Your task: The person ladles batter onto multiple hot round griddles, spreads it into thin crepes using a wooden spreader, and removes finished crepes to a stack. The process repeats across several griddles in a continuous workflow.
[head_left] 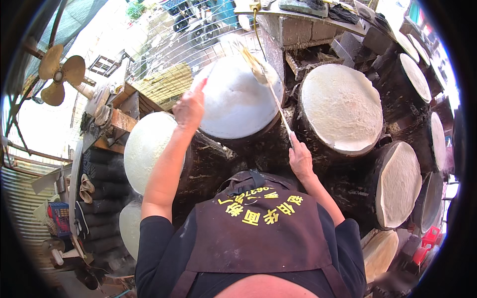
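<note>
Ahead of me is a round griddle (233,107) with a bare, pale grey top. My right hand (301,158) is closed round the long thin handle of a straw-coloured brush (257,69), whose head is over the griddle's far right part. My left hand (189,108) is raised at the griddle's left edge. It is closed on a tool with a red handle (201,83); the tool's far end is smeared by motion, so its kind cannot be made out. A griddle to the right carries a thin pale sheet of batter or dough (343,107).
Another griddle (149,151) with a pale layer stands left. At the lower right, a griddle bears a sheet with a lifted edge (398,186). Several more curve round the right. A fan (60,74) is at upper left, and a wire mesh (164,84) stands beyond the front griddle.
</note>
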Demonstrator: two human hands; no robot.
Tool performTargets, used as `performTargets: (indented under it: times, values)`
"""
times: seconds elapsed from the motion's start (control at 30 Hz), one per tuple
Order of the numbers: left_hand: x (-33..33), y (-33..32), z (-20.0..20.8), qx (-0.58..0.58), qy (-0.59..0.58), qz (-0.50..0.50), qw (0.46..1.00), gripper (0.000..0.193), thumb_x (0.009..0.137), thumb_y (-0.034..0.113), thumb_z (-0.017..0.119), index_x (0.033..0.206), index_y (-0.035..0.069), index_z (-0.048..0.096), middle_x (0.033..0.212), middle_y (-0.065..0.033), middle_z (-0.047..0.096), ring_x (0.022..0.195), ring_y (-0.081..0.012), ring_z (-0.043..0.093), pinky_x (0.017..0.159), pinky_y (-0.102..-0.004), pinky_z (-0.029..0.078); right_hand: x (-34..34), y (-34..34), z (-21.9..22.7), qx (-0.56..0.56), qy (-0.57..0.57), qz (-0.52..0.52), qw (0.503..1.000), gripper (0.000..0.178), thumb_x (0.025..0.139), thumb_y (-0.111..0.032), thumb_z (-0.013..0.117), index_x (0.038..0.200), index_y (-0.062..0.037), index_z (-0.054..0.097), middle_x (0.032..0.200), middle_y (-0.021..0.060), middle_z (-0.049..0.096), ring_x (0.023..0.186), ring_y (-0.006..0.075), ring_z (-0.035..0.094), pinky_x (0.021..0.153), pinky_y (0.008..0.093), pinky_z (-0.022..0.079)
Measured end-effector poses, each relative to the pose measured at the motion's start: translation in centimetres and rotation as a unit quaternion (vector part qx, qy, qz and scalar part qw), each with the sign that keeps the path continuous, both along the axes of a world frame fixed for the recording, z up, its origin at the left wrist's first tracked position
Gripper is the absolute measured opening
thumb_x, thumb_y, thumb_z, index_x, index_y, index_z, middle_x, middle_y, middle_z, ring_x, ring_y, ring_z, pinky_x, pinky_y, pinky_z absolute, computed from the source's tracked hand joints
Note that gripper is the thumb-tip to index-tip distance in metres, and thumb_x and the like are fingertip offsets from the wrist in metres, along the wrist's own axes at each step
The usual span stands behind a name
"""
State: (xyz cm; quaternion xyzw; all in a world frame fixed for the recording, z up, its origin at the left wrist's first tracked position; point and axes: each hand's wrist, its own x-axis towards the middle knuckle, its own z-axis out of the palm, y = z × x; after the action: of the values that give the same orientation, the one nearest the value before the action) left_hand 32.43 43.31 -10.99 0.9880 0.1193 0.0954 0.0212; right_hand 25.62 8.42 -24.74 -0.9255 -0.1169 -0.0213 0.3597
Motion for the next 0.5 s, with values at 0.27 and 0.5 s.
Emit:
performTargets:
  times: [0.27,0.5]
  values:
    - [-7.2,2.0,6.7,-0.681,-0.148,-0.029,0.717,0.042,0.100,0.018,0.045,0.140,0.007,0.036,0.062,0.0035,0.042,0.039,-0.0031,0.034,0.033,-0.0188,0.025,-3.2,3.3,1.9,0.157,-0.038,-0.027,0.987,0.059,0.082,0.001,0.056,0.139,-0.0062,0.042,0.098,0.0244,0.060,0.091,0.0382,0.060,0.080,0.0414,0.047]
    - [-16.3,2.1,4.4,-0.878,-0.013,-0.076,0.473,0.045,0.102,0.023,0.040,0.143,0.008,0.030,0.062,0.0031,0.038,0.038,-0.0026,0.033,0.033,-0.0174,0.027,2.9,10.2,0.9,0.109,0.066,-0.054,0.990,0.051,0.081,-0.005,0.055,0.132,-0.0025,0.046,0.109,0.0282,0.061,0.102,0.0408,0.060,0.087,0.0410,0.048]
